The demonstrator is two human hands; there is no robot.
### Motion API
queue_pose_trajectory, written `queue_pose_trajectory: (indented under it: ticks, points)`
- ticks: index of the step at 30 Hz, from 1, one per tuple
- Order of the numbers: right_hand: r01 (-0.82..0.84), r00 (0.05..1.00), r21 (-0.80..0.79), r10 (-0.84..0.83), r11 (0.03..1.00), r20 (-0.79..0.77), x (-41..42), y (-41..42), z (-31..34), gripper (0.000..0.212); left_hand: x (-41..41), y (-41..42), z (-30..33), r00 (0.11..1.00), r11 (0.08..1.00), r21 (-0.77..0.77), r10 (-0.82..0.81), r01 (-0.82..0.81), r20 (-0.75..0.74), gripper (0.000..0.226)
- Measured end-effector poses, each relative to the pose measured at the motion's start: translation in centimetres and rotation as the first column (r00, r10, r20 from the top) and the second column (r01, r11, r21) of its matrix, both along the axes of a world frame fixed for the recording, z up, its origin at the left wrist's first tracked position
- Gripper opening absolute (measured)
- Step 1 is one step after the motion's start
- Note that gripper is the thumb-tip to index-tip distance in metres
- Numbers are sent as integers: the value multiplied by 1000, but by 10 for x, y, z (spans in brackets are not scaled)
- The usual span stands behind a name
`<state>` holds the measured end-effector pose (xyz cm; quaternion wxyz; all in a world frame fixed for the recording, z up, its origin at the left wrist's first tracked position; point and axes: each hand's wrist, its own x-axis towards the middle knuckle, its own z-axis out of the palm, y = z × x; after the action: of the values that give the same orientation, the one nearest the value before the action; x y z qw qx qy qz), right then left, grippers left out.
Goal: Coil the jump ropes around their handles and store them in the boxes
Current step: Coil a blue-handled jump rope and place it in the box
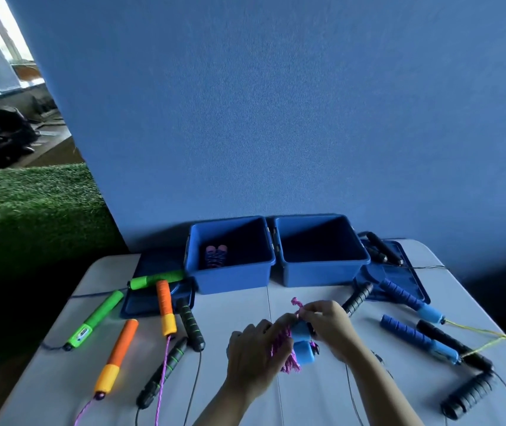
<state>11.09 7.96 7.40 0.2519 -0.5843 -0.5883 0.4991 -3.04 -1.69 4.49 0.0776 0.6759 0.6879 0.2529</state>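
A white desk stands against a blue wall; two open blue boxes sit side by side at its far edge, touching; the left box holds one coiled rope with pink handle ends, while the right box looks empty, though its dark floor is hard to read. Two blue lids lie flat, one at each outer side of the boxes.

Loose handles lie on the desk: two green, two orange, two black with green rings on the left; on the right two dark blue with light blue ends joined by a yellow cord, and about six black ones, two of them on the right lid.

Near the front centre both hands work one bundle: two light blue handles side by side, wrapped in pink rope, held just above the desk. The left hand grips the bundle from the left, fingers curled round the coils; the right hand pinches the free pink rope end between thumb and forefinger above the handles.

One green handle carries a small counter window; no writing is legible.
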Motion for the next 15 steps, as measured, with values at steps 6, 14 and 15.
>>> queue_pose_trajectory:
  ticks: [6, 14, 15]
  points:
    - [47, 998, 19, -46, 999, -31, 0, 0, -10, 27, 1, 1, 4, 999, 998, -58, 29, -27, 27, 72]
    - [-124, 954, -123, 85, 985, -287, 8, 0, -5, 16, -9, -3, -4, 983, 992, -8, -125, 127, 132, 46]
    - [-137, 949, -121, 96, 983, -299, 9, -1, -5, 16, -10, -3, -3, 981, 991, 14, -132, 132, 144, 46]
